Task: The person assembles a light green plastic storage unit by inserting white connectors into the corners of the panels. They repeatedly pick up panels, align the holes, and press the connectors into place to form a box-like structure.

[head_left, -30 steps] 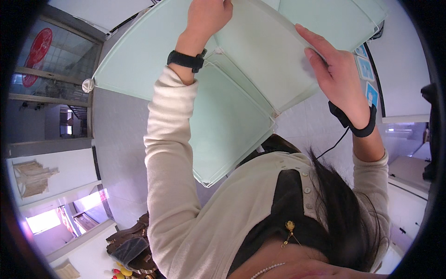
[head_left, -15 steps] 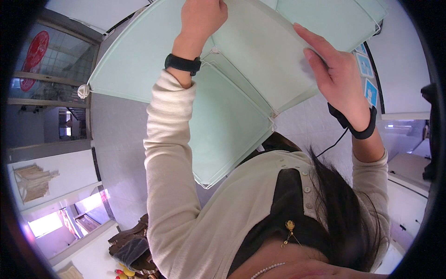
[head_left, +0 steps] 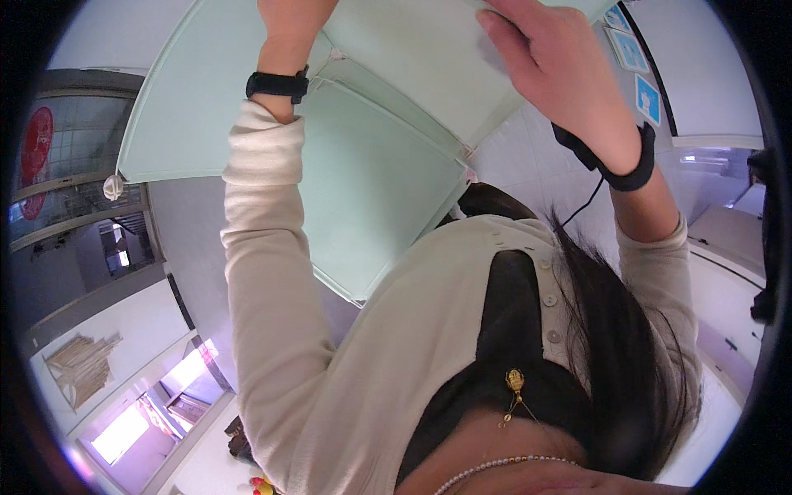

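Observation:
Pale green panels with white wire frames are joined into a box-like rack (head_left: pixel 379 181) in front of my body. My left hand (head_left: pixel 293 25) is at the top edge, over the left panels; its fingers lie outside the picture. To the right, my right hand (head_left: pixel 569 74) is over a pale panel (head_left: pixel 421 66), thumb and forefinger stretched out and apart, the fingertips partly cut off. Whether it touches that panel I cannot tell. White joints show at an inner corner (head_left: pixel 336 55) and at the left outer corner (head_left: pixel 113 187). A black band circles each wrist.
Grey floor tiles (head_left: pixel 194 247) surround the rack. Glazed doors (head_left: pixel 82 190) with a red round decoration stand at the left. Blue-and-white cards (head_left: pixel 648 99) line the right wall. A dark cable (head_left: pixel 587 198) hangs from my right wristband.
In the picture, the rack and both hands have shifted up and to the left. My left hand's fingers have passed out of view, and my right fingertips are now partly cut off.

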Motion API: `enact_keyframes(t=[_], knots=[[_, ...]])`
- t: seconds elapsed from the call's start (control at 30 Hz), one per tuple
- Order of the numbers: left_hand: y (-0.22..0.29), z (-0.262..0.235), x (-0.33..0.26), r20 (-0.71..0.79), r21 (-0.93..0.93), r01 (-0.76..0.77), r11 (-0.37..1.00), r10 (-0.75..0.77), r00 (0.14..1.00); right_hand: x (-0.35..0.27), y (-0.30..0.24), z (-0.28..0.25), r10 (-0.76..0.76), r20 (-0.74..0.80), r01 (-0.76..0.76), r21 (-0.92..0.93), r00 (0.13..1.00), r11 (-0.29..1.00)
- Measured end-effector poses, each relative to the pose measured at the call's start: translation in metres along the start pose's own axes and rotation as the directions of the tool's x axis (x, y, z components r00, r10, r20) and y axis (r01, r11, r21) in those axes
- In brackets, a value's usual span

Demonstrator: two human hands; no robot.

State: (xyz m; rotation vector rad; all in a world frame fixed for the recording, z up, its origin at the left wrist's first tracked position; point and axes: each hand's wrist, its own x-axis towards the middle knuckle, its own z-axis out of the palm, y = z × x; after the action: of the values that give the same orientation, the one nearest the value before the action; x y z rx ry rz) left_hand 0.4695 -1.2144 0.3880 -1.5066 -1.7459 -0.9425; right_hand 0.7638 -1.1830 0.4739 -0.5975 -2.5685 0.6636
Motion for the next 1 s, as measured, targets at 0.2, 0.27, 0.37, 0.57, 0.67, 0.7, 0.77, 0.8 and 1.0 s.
enact_keyframes(t=[0.2, 0.27, 0.37, 0.57, 0.67, 0.7, 0.77, 0.8, 1.0], knots=[[-0.008, -0.026, 0.007, 0.156, -0.078, -0.014, 0.997, 0.026, 0.987, -0.001, 0.014, 0.01, -0.085, -0.11, 0.098, 0.117, 0.99, 0.988], [-0.021, -0.041, 0.012, 0.198, -0.253, 0.135, 0.958, -0.085, 0.976, -0.005, 0.019, 0.026, -0.256, -0.336, 0.306, 0.105, 0.907, 0.946], [-0.046, -0.065, 0.022, 0.034, -0.28, 0.246, 0.928, -0.247, 0.968, -0.001, 0.03, 0.038, -0.4, -0.463, 0.52, 0.164, 0.791, 0.838], [-0.085, -0.081, 0.049, 0.028, -0.134, 0.46, 0.878, -0.46, 0.887, 0.007, 0.044, 0.044, -0.465, -0.386, 0.604, 0.48, 0.797, 0.636], [-0.095, -0.073, 0.054, 0.346, -0.024, 0.458, 0.888, -0.423, 0.838, 0.005, 0.046, 0.051, -0.476, -0.398, 0.62, 0.513, 0.785, 0.594], [-0.098, -0.071, 0.055, 0.48, 0.033, 0.461, 0.887, -0.419, 0.771, 0.004, 0.046, 0.053, -0.447, -0.392, 0.594, 0.541, 0.804, 0.595], [-0.104, -0.068, 0.055, 0.548, -0.029, 0.461, 0.887, -0.372, 0.749, 0.001, 0.046, 0.055, -0.412, -0.376, 0.558, 0.575, 0.83, 0.599], [-0.107, -0.066, 0.055, 0.539, -0.069, 0.47, 0.88, -0.364, 0.76, -0.001, 0.046, 0.056, -0.43, -0.386, 0.577, 0.568, 0.816, 0.587], [-0.117, -0.069, 0.057, 0.588, -0.201, 0.548, 0.812, -0.347, 0.73, -0.002, 0.038, 0.055, -0.51, -0.408, 0.653, 0.5, 0.757, 0.569]])
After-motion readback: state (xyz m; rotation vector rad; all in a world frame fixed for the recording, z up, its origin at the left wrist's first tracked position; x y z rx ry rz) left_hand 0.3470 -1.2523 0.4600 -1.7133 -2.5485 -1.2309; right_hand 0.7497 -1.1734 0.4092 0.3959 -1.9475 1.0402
